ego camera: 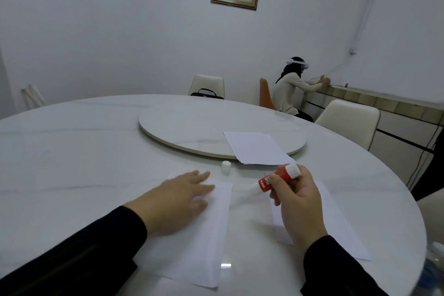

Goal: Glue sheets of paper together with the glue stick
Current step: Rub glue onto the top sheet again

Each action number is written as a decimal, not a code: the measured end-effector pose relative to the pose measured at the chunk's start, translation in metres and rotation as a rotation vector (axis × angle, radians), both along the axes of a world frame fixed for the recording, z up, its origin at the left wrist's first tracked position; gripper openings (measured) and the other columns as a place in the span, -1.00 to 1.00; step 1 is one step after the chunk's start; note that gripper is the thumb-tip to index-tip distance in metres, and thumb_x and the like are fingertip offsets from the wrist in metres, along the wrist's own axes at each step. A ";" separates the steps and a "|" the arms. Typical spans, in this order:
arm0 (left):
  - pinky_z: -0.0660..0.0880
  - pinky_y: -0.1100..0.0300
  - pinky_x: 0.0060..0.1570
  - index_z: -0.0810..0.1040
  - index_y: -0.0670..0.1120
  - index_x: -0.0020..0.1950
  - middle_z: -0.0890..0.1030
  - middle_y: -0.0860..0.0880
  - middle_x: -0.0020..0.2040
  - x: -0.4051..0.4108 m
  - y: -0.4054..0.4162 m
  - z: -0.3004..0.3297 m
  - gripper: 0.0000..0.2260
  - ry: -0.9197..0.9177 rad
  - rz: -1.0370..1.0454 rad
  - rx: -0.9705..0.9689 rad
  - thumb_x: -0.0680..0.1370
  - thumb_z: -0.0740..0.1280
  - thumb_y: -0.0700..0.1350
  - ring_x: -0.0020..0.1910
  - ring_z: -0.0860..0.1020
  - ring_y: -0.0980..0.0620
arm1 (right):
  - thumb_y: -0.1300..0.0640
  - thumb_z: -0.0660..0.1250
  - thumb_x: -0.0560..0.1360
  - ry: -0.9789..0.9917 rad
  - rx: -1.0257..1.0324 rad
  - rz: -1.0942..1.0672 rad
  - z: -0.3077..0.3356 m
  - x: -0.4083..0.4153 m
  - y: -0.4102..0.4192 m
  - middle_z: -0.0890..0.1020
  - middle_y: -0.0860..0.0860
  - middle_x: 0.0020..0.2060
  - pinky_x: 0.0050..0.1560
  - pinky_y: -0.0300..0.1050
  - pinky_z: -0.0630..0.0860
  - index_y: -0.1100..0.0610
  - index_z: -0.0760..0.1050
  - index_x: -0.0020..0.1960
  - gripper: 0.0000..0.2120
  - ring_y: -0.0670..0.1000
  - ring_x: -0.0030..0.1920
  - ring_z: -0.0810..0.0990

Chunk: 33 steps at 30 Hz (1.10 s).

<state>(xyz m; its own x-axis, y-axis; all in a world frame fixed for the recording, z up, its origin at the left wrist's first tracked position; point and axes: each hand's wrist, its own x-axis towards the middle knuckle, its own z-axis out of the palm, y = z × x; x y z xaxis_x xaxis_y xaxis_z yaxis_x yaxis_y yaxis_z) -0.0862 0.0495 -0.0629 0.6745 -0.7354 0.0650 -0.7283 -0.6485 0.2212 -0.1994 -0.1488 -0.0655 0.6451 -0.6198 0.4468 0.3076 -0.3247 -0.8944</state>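
Observation:
My left hand [179, 196] lies flat, fingers spread, on a white sheet of paper [204, 243] at the near edge of the table. My right hand [296, 202] grips a red and white glue stick [276, 179], tilted with its tip pointing down-left toward the right edge of that sheet. The stick's white cap [226, 168] stands upright on the table just beyond the sheet. A second white sheet [336, 223] lies under and to the right of my right hand. A stack of white sheets [257, 148] rests partly on the turntable.
The round white marble table [84, 151] carries a round turntable [192, 122] in its middle. Cream chairs [350, 120] stand at the far side, one holding a black bag [206, 94]. A person wearing a headset sits at a counter at the back right.

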 end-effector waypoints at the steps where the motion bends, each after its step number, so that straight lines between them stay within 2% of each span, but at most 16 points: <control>1: -0.09 0.18 0.45 0.14 0.21 0.49 -0.01 0.21 0.55 -0.002 0.001 -0.004 -0.56 0.057 -0.028 0.000 0.60 0.06 0.11 0.52 -0.07 0.20 | 0.23 0.36 0.44 0.006 -0.030 -0.016 -0.001 0.002 0.002 0.60 0.02 -0.36 -0.28 -0.11 0.48 0.03 0.47 -0.15 -0.88 -0.06 -0.39 0.52; 5: -0.05 0.24 0.43 0.11 0.14 0.51 0.05 0.15 0.56 -0.006 -0.007 -0.016 -0.53 -0.002 0.036 -0.063 0.59 0.06 0.12 0.52 0.00 0.17 | 0.21 0.35 0.45 0.035 -0.161 0.033 0.002 0.015 0.010 0.64 -0.21 -0.35 -0.31 -0.35 0.49 -0.02 0.44 -0.15 -0.85 -0.18 -0.35 0.59; 7: -0.09 0.23 0.44 0.06 0.07 0.53 0.01 0.12 0.56 -0.009 -0.014 -0.016 -0.50 -0.011 0.024 -0.077 0.60 0.04 0.11 0.52 -0.05 0.16 | 0.19 0.35 0.45 0.086 -0.244 0.054 0.006 0.026 0.012 0.63 -0.23 -0.32 -0.30 -0.37 0.49 -0.03 0.43 -0.14 -0.86 -0.21 -0.32 0.59; 11: -0.18 0.22 0.45 -0.08 0.03 0.55 -0.11 0.10 0.57 -0.011 -0.019 -0.023 -0.47 0.040 -0.003 0.005 0.61 -0.03 0.11 0.53 -0.13 0.15 | 0.15 0.34 0.46 0.206 -0.319 0.089 0.008 0.052 0.016 0.62 -0.08 -0.30 -0.26 -0.28 0.48 0.03 0.42 -0.12 -0.90 -0.14 -0.32 0.57; 15: -0.20 0.22 0.44 -0.11 0.04 0.55 -0.12 0.11 0.57 -0.010 -0.020 -0.023 -0.47 0.041 -0.004 0.025 0.61 -0.05 0.12 0.53 -0.14 0.16 | 0.16 0.31 0.49 0.299 -0.374 0.112 0.003 0.073 0.019 0.63 0.02 -0.17 -0.17 -0.17 0.49 0.06 0.40 -0.07 -0.92 0.02 -0.18 0.59; 18: -0.20 0.23 0.44 -0.11 0.04 0.54 -0.12 0.11 0.57 -0.008 -0.020 -0.023 -0.47 0.055 -0.005 0.033 0.61 -0.04 0.12 0.53 -0.14 0.16 | 0.17 0.27 0.51 0.337 -0.478 0.113 0.000 0.080 0.020 0.61 0.02 -0.14 -0.17 -0.20 0.45 0.08 0.39 -0.03 -0.92 0.02 -0.13 0.57; 23: -0.18 0.19 0.45 -0.12 0.05 0.54 -0.13 0.12 0.56 -0.004 -0.019 -0.025 -0.46 0.060 -0.006 0.056 0.60 -0.05 0.13 0.53 -0.14 0.16 | 0.13 0.25 0.49 0.349 -0.521 0.129 0.000 0.076 0.016 0.62 0.01 -0.17 -0.21 -0.17 0.47 0.09 0.35 -0.07 -0.92 0.00 -0.15 0.57; 26: -0.17 0.19 0.47 -0.11 0.04 0.54 -0.12 0.12 0.56 -0.004 -0.019 -0.025 -0.46 0.057 -0.007 0.059 0.60 -0.04 0.13 0.53 -0.13 0.15 | 0.12 0.27 0.49 0.308 -0.554 0.105 0.001 0.072 0.013 0.61 -0.01 -0.19 -0.19 -0.17 0.49 0.05 0.35 -0.07 -0.91 -0.04 -0.16 0.57; 28: -0.17 0.19 0.46 -0.11 0.05 0.54 -0.11 0.12 0.56 -0.004 -0.019 -0.024 -0.46 0.060 -0.006 0.053 0.60 -0.04 0.13 0.53 -0.13 0.15 | 0.15 0.27 0.50 0.191 -0.520 0.078 0.003 0.070 0.013 0.58 -0.06 -0.22 -0.22 -0.33 0.44 0.00 0.34 -0.10 -0.89 -0.15 -0.20 0.54; 30: -0.18 0.20 0.45 -0.11 0.05 0.54 -0.11 0.12 0.56 -0.005 -0.019 -0.024 -0.46 0.060 -0.007 0.053 0.60 -0.04 0.14 0.53 -0.13 0.15 | 0.17 0.29 0.49 0.129 -0.502 0.089 0.004 0.069 0.015 0.57 -0.09 -0.24 -0.21 -0.39 0.43 -0.05 0.33 -0.12 -0.83 -0.19 -0.20 0.53; 33: -0.18 0.20 0.45 -0.11 0.05 0.54 -0.11 0.12 0.56 -0.005 -0.019 -0.023 -0.46 0.061 -0.005 0.051 0.60 -0.04 0.13 0.53 -0.14 0.15 | 0.16 0.28 0.49 0.236 -0.544 0.167 -0.002 0.068 0.019 0.60 -0.04 -0.19 -0.11 -0.17 0.52 -0.02 0.35 -0.09 -0.88 -0.07 -0.16 0.57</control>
